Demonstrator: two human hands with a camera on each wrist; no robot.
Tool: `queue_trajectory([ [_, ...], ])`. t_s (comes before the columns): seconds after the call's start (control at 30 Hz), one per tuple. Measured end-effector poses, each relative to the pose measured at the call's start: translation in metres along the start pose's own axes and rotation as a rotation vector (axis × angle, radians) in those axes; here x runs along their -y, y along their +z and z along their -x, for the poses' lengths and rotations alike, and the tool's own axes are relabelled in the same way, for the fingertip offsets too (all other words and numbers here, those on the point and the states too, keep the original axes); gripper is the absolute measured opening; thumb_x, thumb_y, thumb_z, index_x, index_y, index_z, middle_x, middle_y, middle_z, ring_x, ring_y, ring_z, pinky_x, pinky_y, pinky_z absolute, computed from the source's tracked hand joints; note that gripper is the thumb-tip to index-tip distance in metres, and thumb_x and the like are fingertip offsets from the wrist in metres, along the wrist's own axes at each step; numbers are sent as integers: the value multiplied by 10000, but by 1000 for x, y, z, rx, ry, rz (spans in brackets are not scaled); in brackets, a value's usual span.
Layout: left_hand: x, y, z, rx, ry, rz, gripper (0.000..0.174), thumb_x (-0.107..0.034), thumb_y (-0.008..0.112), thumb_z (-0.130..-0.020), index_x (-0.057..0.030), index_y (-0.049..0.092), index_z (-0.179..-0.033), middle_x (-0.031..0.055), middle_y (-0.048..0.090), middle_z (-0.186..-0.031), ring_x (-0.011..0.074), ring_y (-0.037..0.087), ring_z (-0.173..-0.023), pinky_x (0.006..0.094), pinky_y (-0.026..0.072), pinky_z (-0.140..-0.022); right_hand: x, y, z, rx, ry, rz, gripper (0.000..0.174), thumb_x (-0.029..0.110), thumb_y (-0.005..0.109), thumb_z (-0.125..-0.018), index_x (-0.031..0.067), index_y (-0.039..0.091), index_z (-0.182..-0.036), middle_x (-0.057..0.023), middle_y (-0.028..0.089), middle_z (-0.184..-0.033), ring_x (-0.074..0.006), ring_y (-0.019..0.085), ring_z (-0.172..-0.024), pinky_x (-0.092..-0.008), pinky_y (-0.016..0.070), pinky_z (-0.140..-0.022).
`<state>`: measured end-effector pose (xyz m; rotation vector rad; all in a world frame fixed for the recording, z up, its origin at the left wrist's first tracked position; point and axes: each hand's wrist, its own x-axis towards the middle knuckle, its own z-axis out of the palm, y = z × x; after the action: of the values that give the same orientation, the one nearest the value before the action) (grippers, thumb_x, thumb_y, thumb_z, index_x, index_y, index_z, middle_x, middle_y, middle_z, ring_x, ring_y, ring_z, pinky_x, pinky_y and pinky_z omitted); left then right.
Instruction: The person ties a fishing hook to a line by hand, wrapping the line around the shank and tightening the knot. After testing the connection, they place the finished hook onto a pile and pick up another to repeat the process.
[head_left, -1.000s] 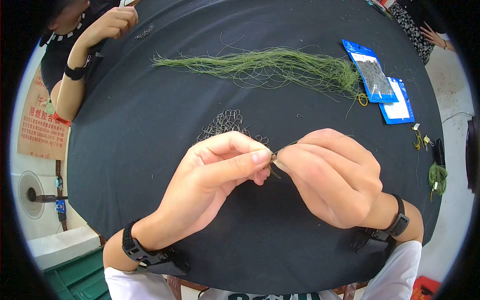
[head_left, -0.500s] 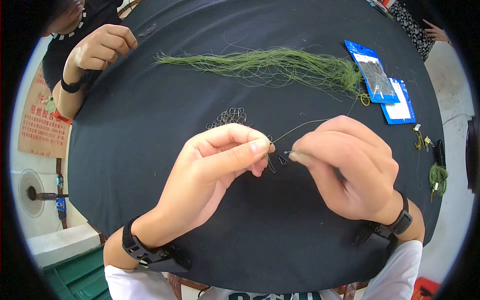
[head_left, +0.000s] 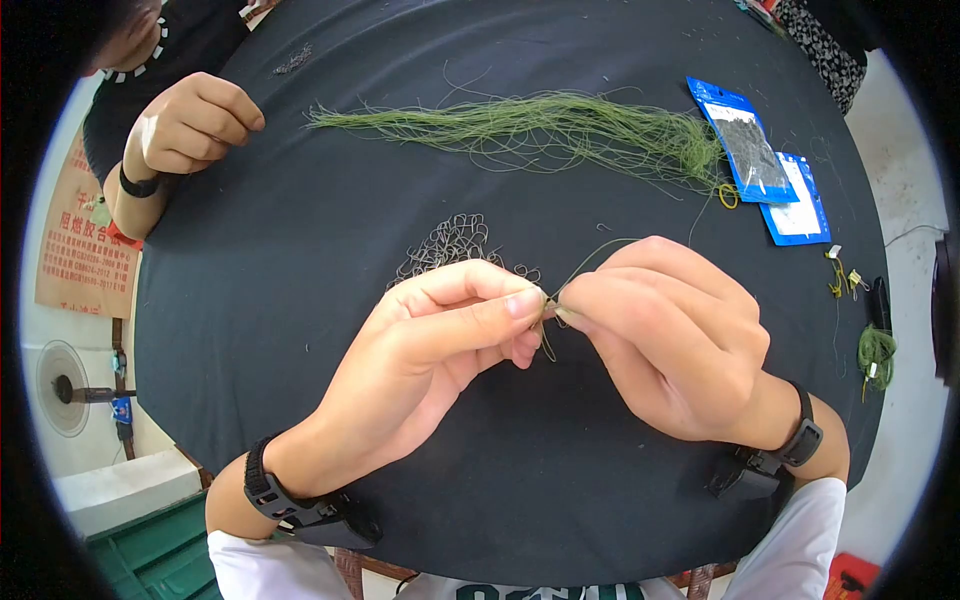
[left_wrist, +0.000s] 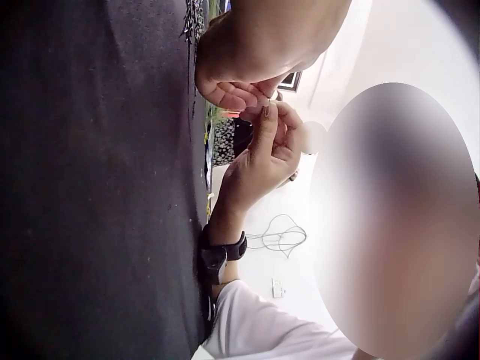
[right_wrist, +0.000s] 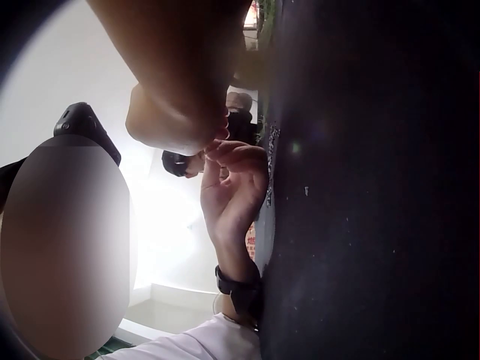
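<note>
In the head view my left hand (head_left: 430, 345) pinches thin green fishing line (head_left: 551, 348) between thumb and forefinger, and a short end hangs below the fingertips. Close against it, my right hand (head_left: 675, 345) pinches the same line with thumb and forefinger, its other fingers folded in. A strand arcs up from the pinch over the right knuckles. Whatever else lies between the fingertips is hidden. A pile of dark metal fish hooks (head_left: 455, 243) lies just beyond the left hand. Both wrist views show the left hand (left_wrist: 274, 34) and right hand (right_wrist: 172, 112) meeting at the fingertips.
A long bundle of green line (head_left: 560, 130) stretches across the black tablecloth (head_left: 330, 230). Two blue packets (head_left: 740, 140) overlap at the right, beside a yellow ring (head_left: 728, 196). A coiled green line (head_left: 876, 355) lies at the right edge. Another person's hand (head_left: 200, 125) is at upper left.
My right hand drew slightly away to the right, showing a small greyish tip at its fingers, then came back to the left fingertips. The left hand barely moved. The other person's hand lowered.
</note>
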<state>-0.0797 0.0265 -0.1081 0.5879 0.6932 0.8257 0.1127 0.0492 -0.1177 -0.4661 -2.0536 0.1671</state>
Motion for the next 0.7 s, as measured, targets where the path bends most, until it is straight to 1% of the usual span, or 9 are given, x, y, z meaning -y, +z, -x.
queue_trajectory([
  [0.33, 0, -1, 1, -8, 0, -6, 115, -114, 593, -876, -16, 637, -918, 44, 610, -812, 111, 551, -784, 253, 429, -749, 2, 0, -2, 15, -18, 58, 233, -123, 673, -591, -75, 606, -809, -134, 585, -660, -253, 584, -584, -289, 470, -505],
  [0.47, -1, -1, 1, -20, 2, -10, 111, -107, 600, -871, -15, 640, -919, 45, 618, -817, 112, 559, -783, 253, 432, -749, 1, 1, 0, 17, 0, 32, 247, -115, 676, -571, -75, 606, -804, -132, 580, -653, -249, 582, -580, -288, 467, -500],
  [0.7, 1, 0, 2, -63, 54, -86, 101, -91, 614, -861, -10, 643, -915, 47, 630, -831, 105, 567, -784, 248, 441, -753, 1, 2, 0, 22, -35, 74, 257, -107, 674, -551, -79, 603, -796, -126, 569, -645, -240, 572, -568, -287, 462, -488],
])
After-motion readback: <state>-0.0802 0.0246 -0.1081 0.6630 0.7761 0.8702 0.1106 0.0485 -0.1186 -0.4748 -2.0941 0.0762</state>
